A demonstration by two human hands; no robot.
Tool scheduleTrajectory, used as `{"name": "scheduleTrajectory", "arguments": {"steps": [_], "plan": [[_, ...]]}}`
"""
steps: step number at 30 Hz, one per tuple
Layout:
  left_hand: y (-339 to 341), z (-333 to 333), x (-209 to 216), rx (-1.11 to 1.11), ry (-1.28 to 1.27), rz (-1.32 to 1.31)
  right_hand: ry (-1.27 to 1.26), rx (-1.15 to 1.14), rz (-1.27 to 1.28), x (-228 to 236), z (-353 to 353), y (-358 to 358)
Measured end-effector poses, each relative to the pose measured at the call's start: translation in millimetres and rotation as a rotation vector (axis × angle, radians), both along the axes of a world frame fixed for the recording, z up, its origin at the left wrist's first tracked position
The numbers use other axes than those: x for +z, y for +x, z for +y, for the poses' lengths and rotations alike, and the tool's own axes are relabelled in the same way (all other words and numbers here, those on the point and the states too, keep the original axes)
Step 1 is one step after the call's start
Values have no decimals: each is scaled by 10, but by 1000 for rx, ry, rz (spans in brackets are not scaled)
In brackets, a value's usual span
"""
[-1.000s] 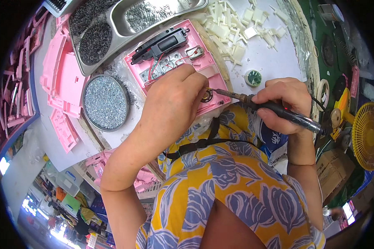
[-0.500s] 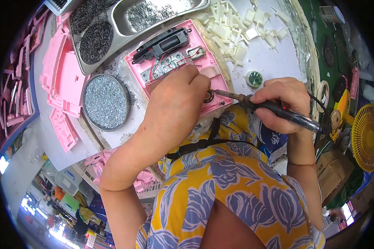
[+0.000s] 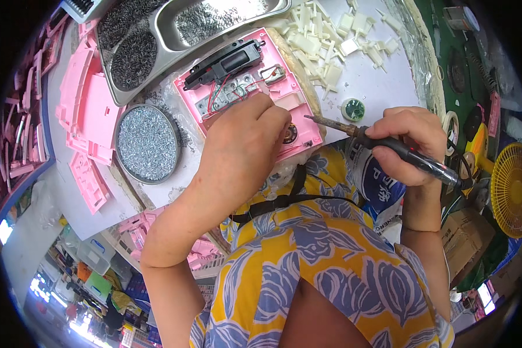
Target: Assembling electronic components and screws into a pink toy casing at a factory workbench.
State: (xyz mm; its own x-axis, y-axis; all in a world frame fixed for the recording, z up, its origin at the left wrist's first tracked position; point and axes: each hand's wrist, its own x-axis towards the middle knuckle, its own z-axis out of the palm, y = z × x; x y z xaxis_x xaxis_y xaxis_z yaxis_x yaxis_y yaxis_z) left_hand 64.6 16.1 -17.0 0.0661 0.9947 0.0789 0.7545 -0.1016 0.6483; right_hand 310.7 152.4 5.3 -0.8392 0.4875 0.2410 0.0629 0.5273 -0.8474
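Observation:
A soldering iron [image 3: 403, 152] with a black handle is held in my right hand [image 3: 417, 133], its bare tip pointing left, slightly apart from the pink plastic housing [image 3: 290, 87]. My left hand [image 3: 240, 139] lies over the housing's near left part, its fingers bent and closed; their tips, and whatever they hold, are hidden. Right beside those fingers shows a round dark part with a coppery ring [image 3: 290, 134]. Farther up in the housing are a black module [image 3: 226, 64], a metal plate [image 3: 229, 94] and thin red and green wires [image 3: 213, 95].
At the left stand a round dish of small screws [image 3: 147, 144] and a steel tray [image 3: 162, 43] of dark springs and metal pieces. Pink plastic shells [image 3: 90, 104] lie beyond the dish. White plastic parts [image 3: 325, 43] and a small round tub [image 3: 352, 109] are on the right, a yellow fan [image 3: 509, 190] farther out.
My right hand has drawn the soldering iron back to the right, so its tip now stands away from the round part. My left hand has barely moved.

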Motion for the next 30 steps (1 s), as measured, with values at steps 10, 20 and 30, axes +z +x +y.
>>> {"name": "scheduleTrajectory", "arguments": {"steps": [10, 20, 30], "plan": [[6, -78, -94, 27, 115, -94, 3, -22, 29, 4, 15, 48], [25, -27, -50, -11, 69, -13, 17, 24, -35, 71, 24, 1], [6, 26, 44, -84, 23, 100, -30, 88, -60, 48, -11, -64]]}}
